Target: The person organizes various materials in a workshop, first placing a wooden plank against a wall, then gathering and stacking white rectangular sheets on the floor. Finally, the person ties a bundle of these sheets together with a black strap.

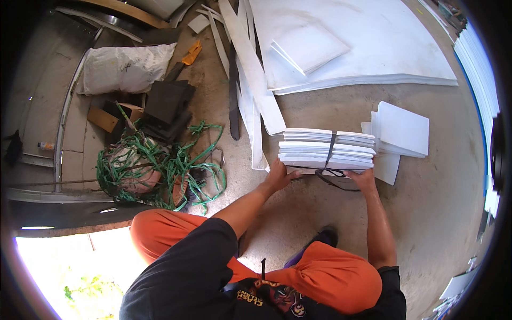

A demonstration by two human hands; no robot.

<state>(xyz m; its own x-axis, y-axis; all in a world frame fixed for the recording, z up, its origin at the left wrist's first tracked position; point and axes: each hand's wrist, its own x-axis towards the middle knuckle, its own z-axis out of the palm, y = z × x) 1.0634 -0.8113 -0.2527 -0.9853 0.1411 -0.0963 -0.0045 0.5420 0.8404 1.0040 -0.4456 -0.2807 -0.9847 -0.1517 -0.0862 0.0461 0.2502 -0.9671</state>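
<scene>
A thick bundle of white foam sheets [304,151] stands in front of me, its layered edges toward me. A black strap [332,149] runs around its middle, with a knot and loose ends hanging at the near lower side. My left hand [278,176] grips the bundle's lower left corner, thumb pointing inward. At the lower right corner, my right hand [362,179] holds on with its thumb along the near edge. The fingers of both hands are partly hidden by the bundle.
Large white sheets [362,48] lie stacked beyond the bundle. Smaller white panels [402,129] sit to its right. Long white strips [250,74] stretch along the floor. On the left are tangled green twine [144,170], dark blocks [165,104] and a white sack [125,68].
</scene>
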